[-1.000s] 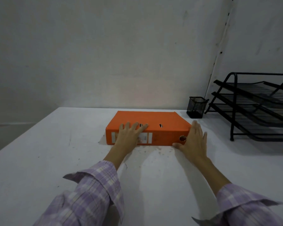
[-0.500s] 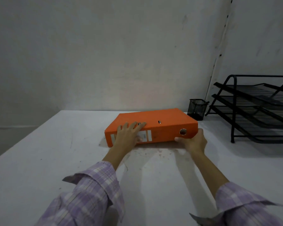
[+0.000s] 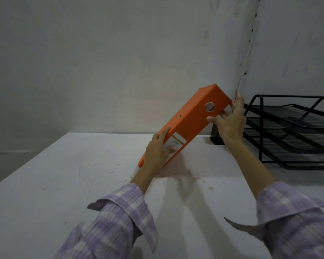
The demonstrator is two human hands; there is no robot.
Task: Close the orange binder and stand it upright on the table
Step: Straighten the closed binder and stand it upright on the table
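We have the closed binder (image 3: pixel 187 122) tilted near the desk's (image 3: pixel 64 174) far edge, left hand (image 3: pixel 157 152) gripping its low end, right hand (image 3: pixel 230 120) clasping the raised end; stiff, bulky, we'd hold both ends.

Binder (image 3: pixel 193 118): orange, with a white label band near its lower end and a silvery ring around the spine hole. Sleeves (image 3: pixel 120 219): lilac and white plaid. Table (image 3: pixel 64 174): white, marked with reddish-brown specks and smears. Tray rack (image 3: pixel 288 131): black mesh. Wall (image 3: pixel 101 62): dull grey-white.
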